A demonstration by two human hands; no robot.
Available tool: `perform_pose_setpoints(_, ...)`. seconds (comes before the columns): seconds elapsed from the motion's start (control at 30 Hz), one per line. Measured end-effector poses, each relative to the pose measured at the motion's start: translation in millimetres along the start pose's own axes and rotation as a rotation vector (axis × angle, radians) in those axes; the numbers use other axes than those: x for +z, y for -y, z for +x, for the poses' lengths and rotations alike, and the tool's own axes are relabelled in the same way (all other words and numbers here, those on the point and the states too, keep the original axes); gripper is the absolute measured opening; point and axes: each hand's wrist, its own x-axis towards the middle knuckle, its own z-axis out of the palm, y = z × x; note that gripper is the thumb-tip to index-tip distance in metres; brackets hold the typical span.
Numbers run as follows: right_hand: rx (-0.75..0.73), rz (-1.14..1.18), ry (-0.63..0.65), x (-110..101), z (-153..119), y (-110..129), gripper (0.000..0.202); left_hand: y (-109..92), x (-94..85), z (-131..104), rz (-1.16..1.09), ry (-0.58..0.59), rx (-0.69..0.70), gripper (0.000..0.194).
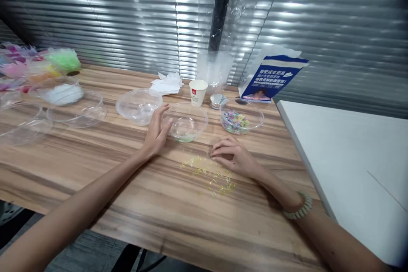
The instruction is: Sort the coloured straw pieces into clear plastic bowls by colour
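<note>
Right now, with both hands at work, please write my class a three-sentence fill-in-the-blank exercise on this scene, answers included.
1. The hand at the clear bowl's rim is the ____ one.
2. Near the right hand, the scattered pieces are mostly ____ in colour.
3. The paper cup's square logo is ____.

Missing words: left; yellow; red.

Blue-and-white bag [274, 75]: white Chinese lettering, top line "即使成本更高", smaller line blurred. Paper cup [198, 95]: red label, print illegible.
</note>
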Motion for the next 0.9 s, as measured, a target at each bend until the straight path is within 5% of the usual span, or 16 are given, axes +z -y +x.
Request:
perform_pose_setpoints(0.33,0.006,-0.003,-0.047,2,-1,-1,0.009,16,7.4,3,-0.482,0.0,-0.413,0.052)
perform_pose_setpoints(0.53,0.156,-0.08,-0.446,2,-10,2,0.01,7,8.9,-4,-0.731,-0.117,-0.568,0.044)
perform_pose_setpoints(0.67,0.193,-0.132,-0.609,-2,-12,6,0.006,-2,10.0,-12,-0.718,-0.204,-0.585,0.036)
perform_pose_setpoints(0.9,0.219,-0.047,-0.71,-3,-1,22,0.008,-17,22.8,-16,-0.702,-0.284,-0.501,0.035)
